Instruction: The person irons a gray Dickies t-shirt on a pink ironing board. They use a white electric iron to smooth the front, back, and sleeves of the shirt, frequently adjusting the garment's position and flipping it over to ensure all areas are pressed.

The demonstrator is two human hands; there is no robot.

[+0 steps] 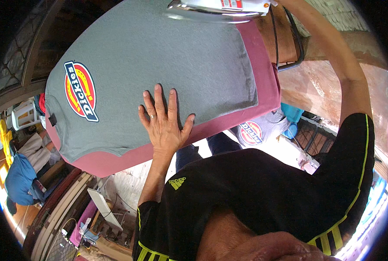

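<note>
A grey T-shirt [194,56] with a red, yellow and blue printed logo [80,91] lies spread over a maroon padded ironing board [107,166]. My left hand [164,129] rests palm down on the shirt near its closer edge, fingers spread, a ring on one finger. At the top edge, a shiny metal iron [211,12] with a white upper body sits over the far part of the shirt. My right forearm [322,32] reaches round to the back of the iron. The right fingers and the iron's handle are cut off by the frame.
Below the board at right hangs or lies another grey printed shirt [263,127]. Left are a white plastic stool [25,115], blue cloth [20,180] and stacked boards [57,204]. A dark cord [274,37] and a black metal tube frame [299,41] stand right of the board.
</note>
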